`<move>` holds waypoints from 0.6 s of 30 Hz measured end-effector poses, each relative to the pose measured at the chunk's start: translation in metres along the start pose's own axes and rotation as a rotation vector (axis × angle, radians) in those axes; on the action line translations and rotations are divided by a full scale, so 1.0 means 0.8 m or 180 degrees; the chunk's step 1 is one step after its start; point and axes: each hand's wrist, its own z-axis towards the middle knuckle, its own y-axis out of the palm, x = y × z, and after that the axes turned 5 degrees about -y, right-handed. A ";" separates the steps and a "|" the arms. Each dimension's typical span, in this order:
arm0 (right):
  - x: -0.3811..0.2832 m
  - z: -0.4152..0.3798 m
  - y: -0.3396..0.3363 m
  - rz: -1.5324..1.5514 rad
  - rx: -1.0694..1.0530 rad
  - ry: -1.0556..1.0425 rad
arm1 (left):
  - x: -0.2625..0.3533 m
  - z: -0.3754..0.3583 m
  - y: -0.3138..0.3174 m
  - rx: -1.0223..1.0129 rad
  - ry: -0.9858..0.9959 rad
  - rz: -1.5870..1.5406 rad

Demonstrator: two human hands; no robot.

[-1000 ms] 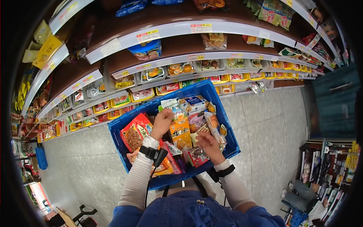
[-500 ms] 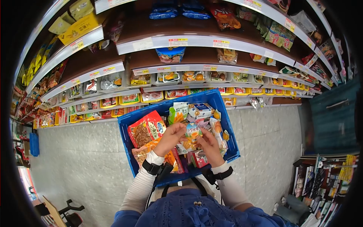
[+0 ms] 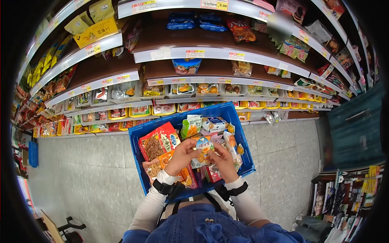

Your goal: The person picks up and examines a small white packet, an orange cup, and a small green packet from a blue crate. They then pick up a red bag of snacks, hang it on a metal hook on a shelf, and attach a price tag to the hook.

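My left hand and right hand pinch a small orange-printed snack packet, face toward me, above the blue plastic crate crowded with snack bags.

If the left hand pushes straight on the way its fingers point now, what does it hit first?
The left hand points right, across the blue crate, and already pinches the small orange snack packet. Just beyond is the right hand, probably met first; depth is unclear.

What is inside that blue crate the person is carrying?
The blue crate is packed with snack packets: a red bag, a green one. Both hands, left hand and right hand, hold a small packet above it. Lower layers are hidden.
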 end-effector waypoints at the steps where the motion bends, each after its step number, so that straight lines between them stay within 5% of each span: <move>1: 0.002 0.000 -0.001 -0.0066 0.0029 -0.0028 | -0.002 -0.001 0.001 -0.0010 0.0002 0.0010; 18: 0.027 -0.007 -0.020 -0.0158 0.0217 -0.0115 | -0.013 -0.002 0.018 0.0277 -0.0303 0.0260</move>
